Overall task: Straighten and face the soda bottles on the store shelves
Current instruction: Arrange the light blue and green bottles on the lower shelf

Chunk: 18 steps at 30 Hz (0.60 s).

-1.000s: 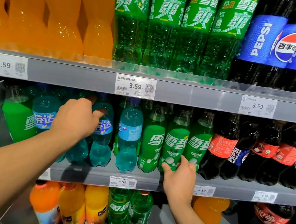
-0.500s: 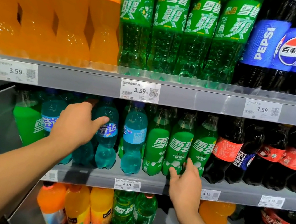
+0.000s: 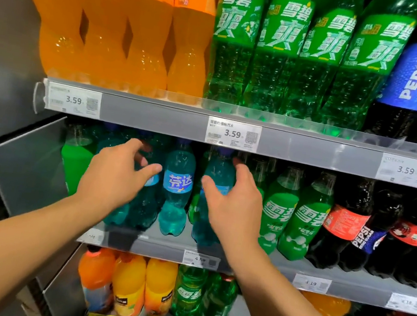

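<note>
Middle grey metal shelf (image 3: 358,292): one teal plastic soda bottle (image 3: 143,207) is being gripped by the left hand (image 3: 116,178), fingers curled round it. A neighbouring teal plastic bottle (image 3: 220,172) is being gripped likewise by the right hand (image 3: 232,208). A third blue-labelled teal bottle (image 3: 176,188) is standing between them.

The left hand (image 3: 117,176) hides the label of a teal bottle (image 3: 143,210), the right hand (image 3: 233,202) another's; top bottles (image 3: 232,52) are cropped.

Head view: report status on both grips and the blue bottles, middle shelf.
Left grip curled round left blue bottle. Right grip curled round right blue bottle. Middle blue bottle between them, label forward, untouched. No obstruction seen.
</note>
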Motion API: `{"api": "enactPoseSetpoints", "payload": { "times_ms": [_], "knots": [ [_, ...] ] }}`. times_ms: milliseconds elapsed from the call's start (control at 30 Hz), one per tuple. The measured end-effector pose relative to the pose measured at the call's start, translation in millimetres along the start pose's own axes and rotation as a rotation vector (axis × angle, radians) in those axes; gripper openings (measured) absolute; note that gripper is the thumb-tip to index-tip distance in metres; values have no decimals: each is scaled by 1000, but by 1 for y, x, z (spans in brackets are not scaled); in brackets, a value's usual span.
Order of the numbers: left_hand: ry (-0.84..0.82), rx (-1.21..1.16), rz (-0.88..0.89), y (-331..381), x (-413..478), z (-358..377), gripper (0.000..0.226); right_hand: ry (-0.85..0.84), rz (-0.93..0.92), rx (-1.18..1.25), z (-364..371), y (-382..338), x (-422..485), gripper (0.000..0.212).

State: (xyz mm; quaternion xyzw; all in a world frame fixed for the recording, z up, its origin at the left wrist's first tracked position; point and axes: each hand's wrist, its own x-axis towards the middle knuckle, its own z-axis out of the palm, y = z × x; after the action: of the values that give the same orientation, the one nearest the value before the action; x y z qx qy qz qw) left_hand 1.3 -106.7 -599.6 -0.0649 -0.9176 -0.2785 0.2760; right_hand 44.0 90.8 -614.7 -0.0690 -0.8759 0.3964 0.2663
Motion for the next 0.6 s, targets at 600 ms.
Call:
{"api": "enactPoseSetpoints", "payload": {
  "times_ms": [600],
  "knots": [
    [85,122,-250,-64,2,-44,64,-93,10,-168,0,1,3,56]
  ]
}}
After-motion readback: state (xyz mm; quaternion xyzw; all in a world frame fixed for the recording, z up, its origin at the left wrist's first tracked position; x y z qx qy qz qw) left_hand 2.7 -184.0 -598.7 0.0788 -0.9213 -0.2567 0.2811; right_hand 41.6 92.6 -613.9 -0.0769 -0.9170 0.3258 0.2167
